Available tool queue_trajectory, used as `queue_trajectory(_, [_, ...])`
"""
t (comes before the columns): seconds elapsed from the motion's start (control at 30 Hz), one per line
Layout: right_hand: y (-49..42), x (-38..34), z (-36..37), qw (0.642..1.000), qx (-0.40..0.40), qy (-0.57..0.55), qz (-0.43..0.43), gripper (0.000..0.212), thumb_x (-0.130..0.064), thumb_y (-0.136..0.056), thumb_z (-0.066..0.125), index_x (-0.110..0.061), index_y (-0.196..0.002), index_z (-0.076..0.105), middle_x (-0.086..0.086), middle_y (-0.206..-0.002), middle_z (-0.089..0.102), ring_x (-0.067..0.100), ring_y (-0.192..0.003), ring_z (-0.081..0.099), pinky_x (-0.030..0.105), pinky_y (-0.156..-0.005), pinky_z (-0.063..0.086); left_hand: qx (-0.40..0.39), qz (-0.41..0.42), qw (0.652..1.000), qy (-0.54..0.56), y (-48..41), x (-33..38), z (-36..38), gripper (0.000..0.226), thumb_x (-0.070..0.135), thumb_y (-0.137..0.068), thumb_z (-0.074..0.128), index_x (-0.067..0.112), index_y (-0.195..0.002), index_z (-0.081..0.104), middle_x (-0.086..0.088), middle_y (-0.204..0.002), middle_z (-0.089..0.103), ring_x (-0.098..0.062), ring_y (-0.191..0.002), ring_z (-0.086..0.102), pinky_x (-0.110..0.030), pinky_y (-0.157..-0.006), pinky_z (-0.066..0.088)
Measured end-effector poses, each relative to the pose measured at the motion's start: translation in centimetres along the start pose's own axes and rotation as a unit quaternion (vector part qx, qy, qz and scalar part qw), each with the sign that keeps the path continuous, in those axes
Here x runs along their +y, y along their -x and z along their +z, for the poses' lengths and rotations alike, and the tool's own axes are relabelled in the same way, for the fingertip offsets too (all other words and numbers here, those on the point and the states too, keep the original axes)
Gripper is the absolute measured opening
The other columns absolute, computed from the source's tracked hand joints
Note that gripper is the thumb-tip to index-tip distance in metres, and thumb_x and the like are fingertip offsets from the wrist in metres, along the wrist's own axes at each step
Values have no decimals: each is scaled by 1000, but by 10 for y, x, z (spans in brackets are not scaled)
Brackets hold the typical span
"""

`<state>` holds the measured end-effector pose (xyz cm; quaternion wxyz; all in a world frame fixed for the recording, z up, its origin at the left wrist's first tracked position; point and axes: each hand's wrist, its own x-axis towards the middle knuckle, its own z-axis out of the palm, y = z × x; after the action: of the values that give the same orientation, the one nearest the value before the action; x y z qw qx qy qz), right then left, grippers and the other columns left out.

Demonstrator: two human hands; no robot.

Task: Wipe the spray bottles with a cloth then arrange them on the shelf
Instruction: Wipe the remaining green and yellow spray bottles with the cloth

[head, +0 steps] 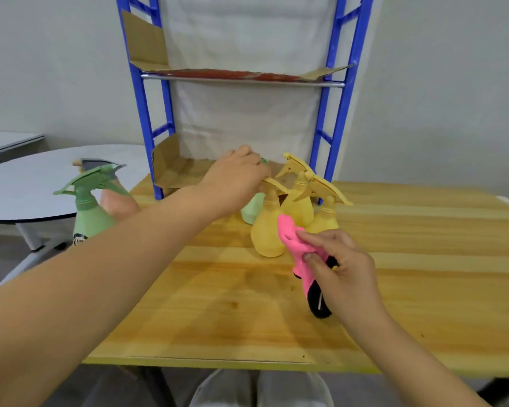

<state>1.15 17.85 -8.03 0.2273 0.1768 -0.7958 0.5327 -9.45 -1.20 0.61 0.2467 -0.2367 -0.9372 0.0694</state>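
**Hands over the bottle cluster: hazards and clearances**

Hands: the left hand (238, 177) reaches to 12 o'clock, fingers curled down over the sprayer head of the pale green bottle (252, 211). The right hand (341, 268) pinches the pink cloth (294, 242) at 1 o'clock, just in front of the yellow bottles (269, 227).

Location: the pale green bottle stands on the tabletop (218, 304), just before the lower shelf (174, 171) and touching or nearly touching the yellow group.

Hazards, judged:
- Three yellow bottles are packed tight, with triggers overlapping. Lifting the pale green one at a slant would likely snag a trigger and topple a neighbour.
- The grip is on the sprayer head only, so the body may swing on lifting.
- The cloth's trailing end hangs low and could drag the nearest yellow bottle.
- The darker green bottle (88, 212) at 9 o'clock sits by the tabletop's left edge, its base hidden by the forearm. A drawn-back elbow could knock it off.

Room:
- Broad bare tabletop lies from 3 to 6 o'clock, suitable for wiping.
- The lower shelf opens at 11 o'clock between the blue uprights (159, 118).
- The upper shelf (241, 74) lies at 12 o'clock, a longer reach.
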Motion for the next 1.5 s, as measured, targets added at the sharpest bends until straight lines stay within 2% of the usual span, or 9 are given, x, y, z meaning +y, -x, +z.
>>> queue_trajectory(0.3, [1,-8,11,999,10,-44,-5,45,7,-80,64,-32,-102,68,-10,-89,56,-2,-84,54,5,-72,41,-8,-92,988,123,49,-21,-29,19,34,-94,45,24,-104,58,2,-87,57,-19,-93,48,-31,-73,31])
queue_trajectory(0.43, [0,-17,29,998,6,-26,-63,37,2,-81,66,-23,-109,70,-15,-90,56,2,-89,54,9,-74,43,-71,-107,973,194,75,-28,-30,20,34,-93,46,34,-109,58,2,-93,59,-19,-101,47,-36,-84,40])
queue_trajectory(0.73, [-22,-24,81,938,-58,226,-255,43,-6,-78,71,-28,-114,67,5,-105,58,26,-92,54,38,-65,52,-97,-133,937,308,95,-39,-26,34,18,-96,48,30,-126,57,13,-112,56,-1,-100,43,-13,-81,29])
queue_trajectory(0.9, [-19,-26,75,923,-171,245,-243,55,1,-80,65,-35,-120,61,3,-115,52,22,-104,46,28,-80,41,-112,-153,916,353,99,-51,-22,33,21,-96,48,35,-124,57,4,-104,64,1,-86,55,-16,-75,40])
queue_trajectory(1.03, [3,-15,66,903,-197,267,-272,63,4,-75,65,-34,-125,58,4,-116,52,25,-103,47,36,-80,48,-120,-162,905,375,95,-51,-20,32,19,-96,47,34,-123,58,-1,-93,66,-5,-79,55,-16,-73,42])
queue_trajectory(1.17, [19,-2,55,882,-217,291,-302,69,3,-75,66,-36,-129,52,0,-113,49,19,-98,40,25,-77,39,-125,-174,895,392,91,-50,-23,32,20,-96,47,42,-116,57,9,-78,62,-6,-75,54,-22,-72,43])
queue_trajectory(1.33, [31,7,52,863,-246,295,-327,47,-13,-89,45,-36,-130,51,-2,-109,50,17,-95,41,26,-72,44,-137,-183,889,396,89,-49,-23,32,18,-97,43,32,-122,59,7,-77,63,1,-82,53,-18,-76,39])
queue_trajectory(1.43, [25,8,53,852,-248,294,-356,43,-12,-86,57,-32,-124,57,1,-103,56,20,-92,44,32,-71,48,-140,-193,885,399,89,-52,-22,33,16,-97,43,29,-123,59,8,-76,64,4,-82,53,-21,-78,38])
queue_trajectory(1.5, [18,4,53,846,-253,293,-368,47,-10,-79,68,-32,-120,61,1,-102,57,18,-92,44,26,-70,44,-142,-191,888,393,92,-56,-19,32,17,-97,44,32,-122,59,11,-76,63,3,-84,54,-20,-81,39])
